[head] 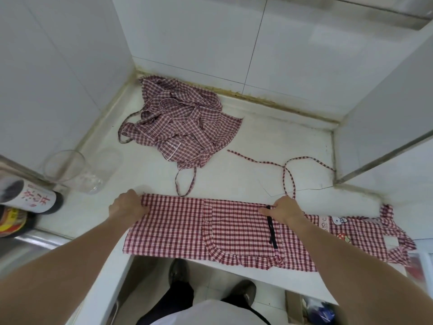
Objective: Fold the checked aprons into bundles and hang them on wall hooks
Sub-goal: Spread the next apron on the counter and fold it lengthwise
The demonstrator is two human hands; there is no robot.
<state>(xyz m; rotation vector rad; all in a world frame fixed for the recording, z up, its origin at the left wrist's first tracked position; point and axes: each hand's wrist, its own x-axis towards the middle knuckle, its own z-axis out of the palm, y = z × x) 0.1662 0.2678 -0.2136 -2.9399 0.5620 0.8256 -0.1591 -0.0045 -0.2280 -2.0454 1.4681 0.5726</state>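
A red-and-white checked apron (234, 233) lies flat along the front of the white counter (257, 141), with a frilled pocket and a cartoon patch at its right end. My left hand (127, 206) pinches its far left corner. At the far edge near the black strip, my right hand (284, 212) grips the cloth. The apron's tie string (287, 170) trails across the counter behind my right hand. A second checked apron (180, 123) sits crumpled in the back corner, untouched. No wall hooks are in view.
A clear glass jar (75, 171) lies on its side at the left, next to dark bottles (28, 202). White tiled walls (210, 38) enclose the counter on three sides. My shoes (180, 275) show on the floor below the counter's front edge.
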